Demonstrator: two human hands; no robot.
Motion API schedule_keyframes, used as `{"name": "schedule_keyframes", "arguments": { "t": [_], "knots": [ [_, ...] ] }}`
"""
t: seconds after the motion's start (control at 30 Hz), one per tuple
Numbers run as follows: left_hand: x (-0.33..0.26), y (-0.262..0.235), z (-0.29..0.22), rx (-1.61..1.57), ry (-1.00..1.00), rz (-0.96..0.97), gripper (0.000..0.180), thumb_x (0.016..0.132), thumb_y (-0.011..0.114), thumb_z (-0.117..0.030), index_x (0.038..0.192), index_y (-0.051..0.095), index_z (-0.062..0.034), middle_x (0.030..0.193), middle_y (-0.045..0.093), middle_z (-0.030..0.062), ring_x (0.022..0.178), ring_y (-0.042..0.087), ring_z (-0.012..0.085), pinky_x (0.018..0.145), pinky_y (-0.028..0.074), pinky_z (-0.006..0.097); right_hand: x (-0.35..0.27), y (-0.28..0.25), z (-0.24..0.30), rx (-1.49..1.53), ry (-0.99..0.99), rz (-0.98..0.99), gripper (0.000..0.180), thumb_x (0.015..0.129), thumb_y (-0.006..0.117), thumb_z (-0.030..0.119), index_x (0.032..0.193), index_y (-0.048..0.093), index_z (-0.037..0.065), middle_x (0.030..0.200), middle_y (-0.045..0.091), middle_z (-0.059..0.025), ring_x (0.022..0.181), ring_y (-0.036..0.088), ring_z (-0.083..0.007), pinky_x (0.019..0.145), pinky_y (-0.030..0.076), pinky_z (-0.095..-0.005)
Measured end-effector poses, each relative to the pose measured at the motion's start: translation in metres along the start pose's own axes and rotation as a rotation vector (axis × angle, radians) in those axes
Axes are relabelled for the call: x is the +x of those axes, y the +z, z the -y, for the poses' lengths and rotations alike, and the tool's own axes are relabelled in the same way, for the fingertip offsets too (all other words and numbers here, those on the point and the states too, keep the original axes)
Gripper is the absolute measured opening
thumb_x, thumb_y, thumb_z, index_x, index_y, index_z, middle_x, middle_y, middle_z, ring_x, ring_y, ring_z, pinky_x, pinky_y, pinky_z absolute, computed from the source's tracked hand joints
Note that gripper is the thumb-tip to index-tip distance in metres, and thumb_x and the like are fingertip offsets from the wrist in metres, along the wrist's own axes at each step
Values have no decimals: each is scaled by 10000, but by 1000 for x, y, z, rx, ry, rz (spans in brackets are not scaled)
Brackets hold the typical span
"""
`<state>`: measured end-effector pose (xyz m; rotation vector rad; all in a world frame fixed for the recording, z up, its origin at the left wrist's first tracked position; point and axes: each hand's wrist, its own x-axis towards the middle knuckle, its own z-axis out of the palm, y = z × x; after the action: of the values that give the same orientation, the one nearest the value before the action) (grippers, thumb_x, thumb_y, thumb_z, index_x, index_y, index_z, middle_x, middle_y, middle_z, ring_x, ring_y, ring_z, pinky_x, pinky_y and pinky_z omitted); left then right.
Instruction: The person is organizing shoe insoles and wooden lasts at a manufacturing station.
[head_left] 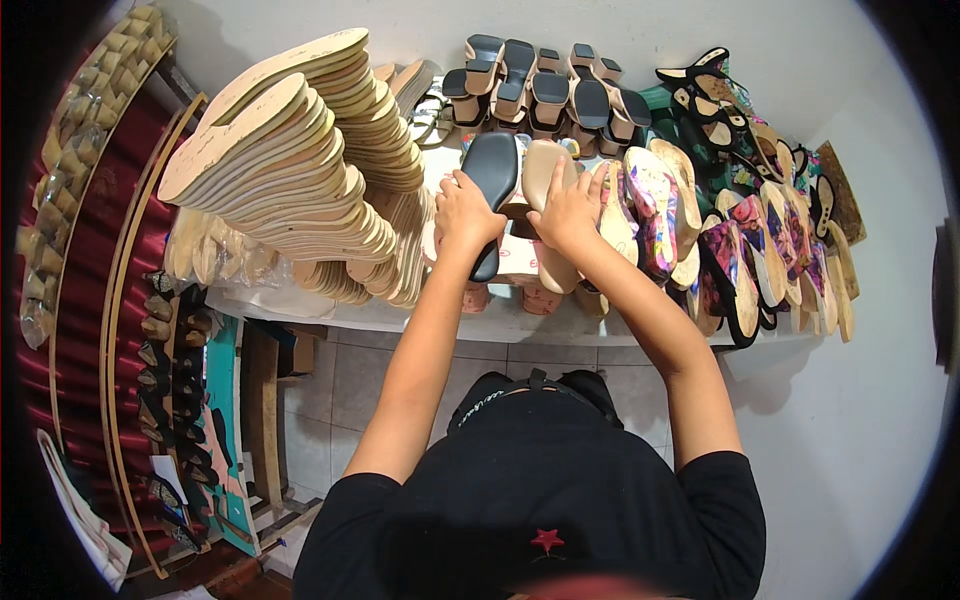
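My left hand (466, 211) lies across the waist of a black shoe sole (491, 165), its fingers bent at the left edge and the thumb over the top. To its right, my right hand (570, 212) rests on a beige shoe sole (545, 165) with fingers spread over it and the thumb by its left edge. The two soles lie side by side, toes pointing away from me. Beneath and between them show pinkish pieces with red marks (518, 260), partly hidden. My palms cover the middle of both soles.
Tall stacks of pale sole boards (270, 170) rise on the left of the white table (480, 327). Black-and-tan block-heeled shoes (550, 88) stand behind. Colourful patterned sandals (655, 205) crowd the right. A rack of shoes (165, 390) and red cloth (85, 300) stand far left.
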<state>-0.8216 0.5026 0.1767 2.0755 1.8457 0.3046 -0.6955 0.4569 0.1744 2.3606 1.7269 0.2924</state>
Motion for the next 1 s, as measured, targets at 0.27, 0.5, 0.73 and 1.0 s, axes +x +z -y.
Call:
{"name": "schedule_keyframes", "arguments": {
  "t": [0.27,0.5,0.73,1.0],
  "knots": [
    [-1,-2,-5,12,20,-19,938,564,737,-275,1288,233,44,1207,362,202,1081,433,353,858,432,390,-1,10,0,-59,-5,-38,938,733,507,568,1345,150,-46,1096,507,-300,1203,317,-398,998,-95,-537],
    [-3,-13,-3,21,41,-32,930,584,722,-440,1255,309,53,1182,397,226,1066,443,372,849,431,407,-10,-8,-1,-70,11,39,982,716,483,639,1346,158,-39,1108,496,-306,1211,301,-415,997,-104,-536],
    [-36,-41,-23,-54,264,-276,711,702,631,-390,1209,380,40,1090,447,253,1012,444,400,855,387,430,-29,-25,-24,233,12,-310,970,653,597,582,1329,236,-12,1160,436,-316,1207,270,-439,998,-16,-576],
    [-123,-44,-120,-635,731,-230,351,736,451,-84,1070,519,-1,1026,512,184,988,454,338,882,338,400,-102,-51,-128,397,129,-492,720,735,555,503,1254,380,36,1189,407,-266,1211,220,-428,933,16,-656]
  ]
}}
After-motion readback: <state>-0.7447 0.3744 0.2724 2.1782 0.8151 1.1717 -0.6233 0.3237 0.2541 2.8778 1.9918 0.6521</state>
